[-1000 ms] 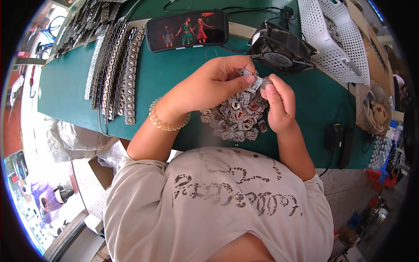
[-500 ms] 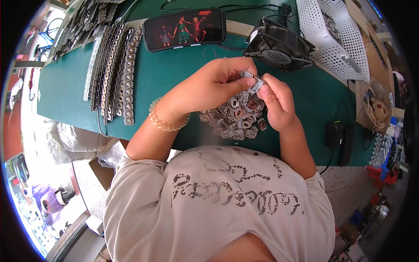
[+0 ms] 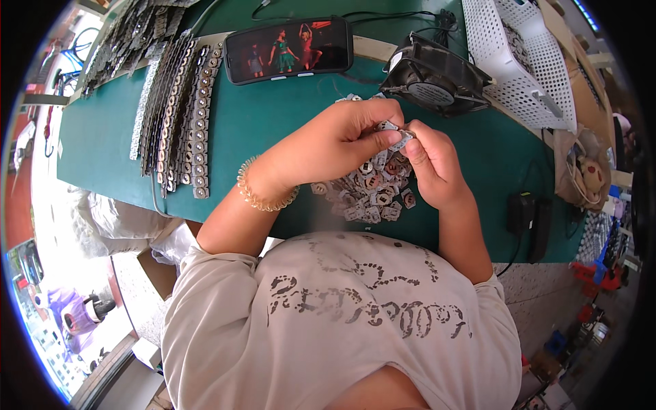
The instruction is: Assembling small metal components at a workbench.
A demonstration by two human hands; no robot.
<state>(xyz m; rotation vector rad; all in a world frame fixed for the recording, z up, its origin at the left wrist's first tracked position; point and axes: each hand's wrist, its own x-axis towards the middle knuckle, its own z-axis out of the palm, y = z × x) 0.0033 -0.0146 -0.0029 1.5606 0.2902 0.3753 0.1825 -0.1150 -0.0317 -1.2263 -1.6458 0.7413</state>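
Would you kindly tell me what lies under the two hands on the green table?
Under the left hand and right hand, which pinch a small metal part, lies a pile of small metal parts on the green table. The hands cover the pile's far side.

Bright daylight all over, strongest at the left rim, blowing out the ground there to near white. Soft, short shadows beneath the left hand (image 3: pixel 342 140) and right hand (image 3: pixel 430 164) on the green table (image 3: pixel 273 116). Sharp focus in the centre. Heavy fisheye bending at the edges, black corners, slight smearing near the rim.
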